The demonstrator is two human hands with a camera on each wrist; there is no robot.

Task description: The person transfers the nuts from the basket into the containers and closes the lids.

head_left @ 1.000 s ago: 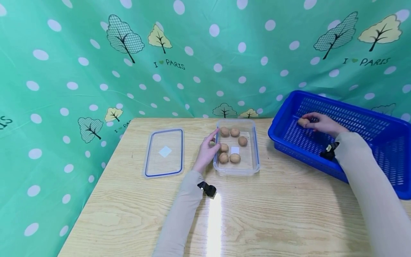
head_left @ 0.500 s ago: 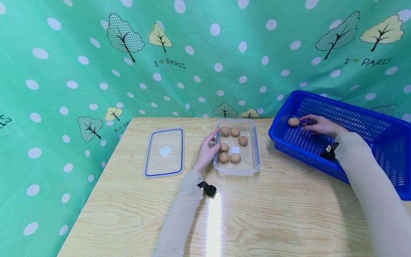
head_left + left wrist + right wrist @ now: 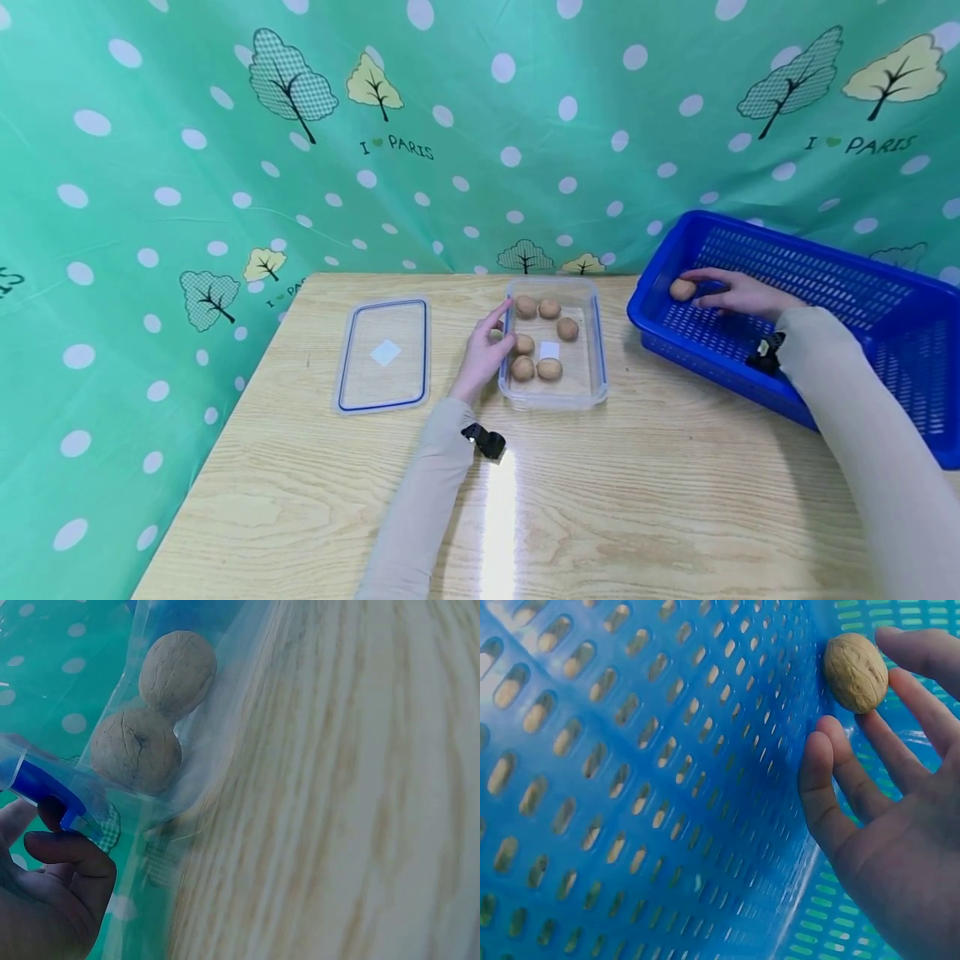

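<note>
My left hand (image 3: 482, 357) holds the left wall of a clear plastic container (image 3: 583, 392) with blue edging. Several walnuts (image 3: 549, 369) lie inside, mostly along the left and back. Up close in the left wrist view, a bent thumb and fingers (image 3: 75, 859) curl at the container's blue clip (image 3: 49, 787). Inside a blue basket, my right hand (image 3: 742, 295) reaches to a lone walnut (image 3: 682, 289) near the left end. Seen from the right wrist, its fingers (image 3: 900, 754) are spread and fairly straight, with fingertips right at the walnut's side (image 3: 855, 673).
The perforated blue basket (image 3: 720, 375) stands at the right of the wooden table (image 3: 637, 500). A clear lid (image 3: 386, 387) with a blue seal lies flat at the left. Behind the table hangs a green dotted curtain (image 3: 465, 108).
The walnut in the basket has come out of my right fingers and lies farther left. My right hand has followed it leftward. My left hand and the container stay put.
</note>
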